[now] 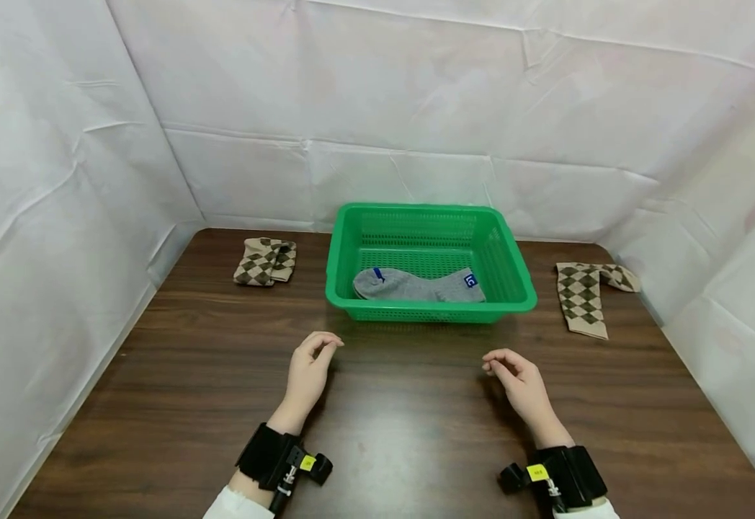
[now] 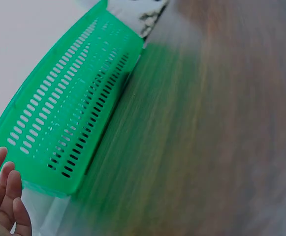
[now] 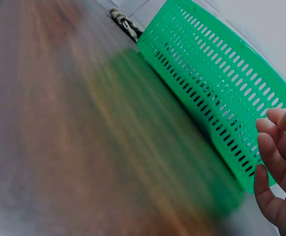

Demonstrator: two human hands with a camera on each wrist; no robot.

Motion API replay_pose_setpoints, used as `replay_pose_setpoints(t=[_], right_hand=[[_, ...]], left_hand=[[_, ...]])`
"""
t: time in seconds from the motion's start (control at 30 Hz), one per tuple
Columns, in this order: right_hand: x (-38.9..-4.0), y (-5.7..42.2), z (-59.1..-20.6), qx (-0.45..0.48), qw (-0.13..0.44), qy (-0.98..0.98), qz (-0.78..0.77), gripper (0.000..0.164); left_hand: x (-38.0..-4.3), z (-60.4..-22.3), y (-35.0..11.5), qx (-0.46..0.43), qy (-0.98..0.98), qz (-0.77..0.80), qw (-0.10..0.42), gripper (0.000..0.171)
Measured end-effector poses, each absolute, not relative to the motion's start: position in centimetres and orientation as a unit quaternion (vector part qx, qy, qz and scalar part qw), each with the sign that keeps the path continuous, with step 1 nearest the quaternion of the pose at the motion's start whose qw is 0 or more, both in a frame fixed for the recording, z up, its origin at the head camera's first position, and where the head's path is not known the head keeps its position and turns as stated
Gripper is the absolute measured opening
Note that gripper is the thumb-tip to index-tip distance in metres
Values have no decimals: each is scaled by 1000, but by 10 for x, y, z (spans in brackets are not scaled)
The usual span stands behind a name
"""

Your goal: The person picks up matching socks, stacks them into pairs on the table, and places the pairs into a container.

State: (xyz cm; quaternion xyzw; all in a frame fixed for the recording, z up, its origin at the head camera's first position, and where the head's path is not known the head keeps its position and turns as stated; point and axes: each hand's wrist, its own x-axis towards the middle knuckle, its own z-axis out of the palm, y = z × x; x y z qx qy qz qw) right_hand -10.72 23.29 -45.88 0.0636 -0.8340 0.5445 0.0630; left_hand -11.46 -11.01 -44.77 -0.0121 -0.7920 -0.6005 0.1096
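A green plastic basket with slotted walls stands at the back middle of the table. Inside it lie grey socks with blue marks, apparently a pair. My left hand hovers in front of the basket's left corner, fingers loosely bent and holding nothing. Likewise bare, my right hand is before the right corner, thumb close to the fingertips. To the left of the basket lies a folded beige and green argyle sock. Another argyle sock, bent at the heel, lies on the right.
White cloth walls close off the back and both sides of the brown wooden table. Each wrist wears a black strap with a small camera on it.
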Motion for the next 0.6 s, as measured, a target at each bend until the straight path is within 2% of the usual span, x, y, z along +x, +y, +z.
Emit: replay_pose_setpoints(t=[0.13, 0.3, 0.6], right_hand=[[-106, 235, -465, 47, 73, -825, 559, 16], [-104, 234, -471, 35, 65, -810, 582, 17], [-101, 233, -479, 29, 51, -830, 555, 15]], left_hand=[[-111, -453, -112, 41, -759, -646, 71, 21], [-110, -470, -110, 65, -696, -714, 42, 23], [-108, -477, -101, 46, -682, -729, 41, 24]])
